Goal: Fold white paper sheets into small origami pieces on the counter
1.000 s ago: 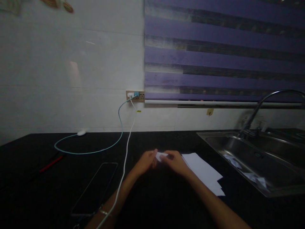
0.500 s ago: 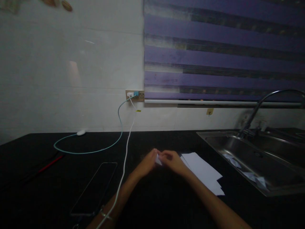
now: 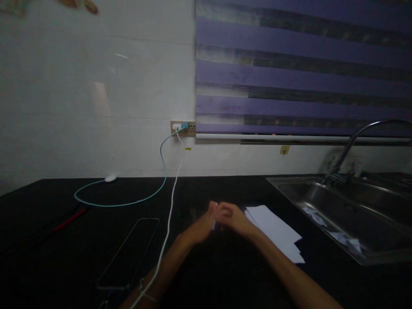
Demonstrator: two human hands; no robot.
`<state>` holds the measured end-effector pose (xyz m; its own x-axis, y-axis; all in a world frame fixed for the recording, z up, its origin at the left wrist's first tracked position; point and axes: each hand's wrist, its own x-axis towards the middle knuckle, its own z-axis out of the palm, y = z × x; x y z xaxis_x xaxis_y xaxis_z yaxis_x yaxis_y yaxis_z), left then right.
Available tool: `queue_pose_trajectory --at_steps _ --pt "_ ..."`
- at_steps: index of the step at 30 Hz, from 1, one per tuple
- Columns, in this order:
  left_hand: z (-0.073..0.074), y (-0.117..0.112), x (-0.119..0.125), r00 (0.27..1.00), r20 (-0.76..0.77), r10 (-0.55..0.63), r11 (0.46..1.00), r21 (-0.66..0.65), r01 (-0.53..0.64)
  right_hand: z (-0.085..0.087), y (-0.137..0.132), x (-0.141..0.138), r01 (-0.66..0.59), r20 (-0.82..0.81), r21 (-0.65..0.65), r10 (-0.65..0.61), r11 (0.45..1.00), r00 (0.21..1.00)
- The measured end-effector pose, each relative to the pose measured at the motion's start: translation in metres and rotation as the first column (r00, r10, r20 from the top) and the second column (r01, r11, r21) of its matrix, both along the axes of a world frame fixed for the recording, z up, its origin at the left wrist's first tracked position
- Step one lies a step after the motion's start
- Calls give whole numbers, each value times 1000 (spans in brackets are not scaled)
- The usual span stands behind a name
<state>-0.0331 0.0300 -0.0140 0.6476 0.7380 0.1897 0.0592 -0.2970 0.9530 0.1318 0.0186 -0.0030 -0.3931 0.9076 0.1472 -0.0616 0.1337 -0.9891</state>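
My left hand [image 3: 205, 224] and my right hand [image 3: 232, 218] meet above the dark countertop, fingertips together. Between them shows a thin edge of a small piece of white paper [image 3: 214, 224]; the fingers of both hands are closed on it and hide most of it. How it is folded cannot be made out. Just right of my right hand lie several white paper sheets [image 3: 273, 231], loosely overlapped, and my right forearm passes over their near side. A white cable [image 3: 171, 201] runs across my left forearm.
Left of my forearm lies a phone [image 3: 128, 253]. A pale blue cable [image 3: 122, 205] loops from the wall socket [image 3: 183, 128] to a white disc [image 3: 110, 178]. At right is a steel sink [image 3: 325, 201] with folded paper pieces [image 3: 346, 241] along its rim, under a curved faucet [image 3: 349, 143].
The small paper between my hands has turned, so its pale triangular face now shows only as a thin edge. Both hands stay in nearly the same place.
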Motion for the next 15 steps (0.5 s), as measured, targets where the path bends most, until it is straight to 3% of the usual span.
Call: queue_pose_trajectory --at_steps 10,15 --pt "11 0 2 998 -37 47 997 63 -45 12 -8 -2 29 91 30 -32 999 995" --pt "14 -3 0 985 -142 93 993 85 -81 15 -10 -3 42 151 16 -44 999 988"
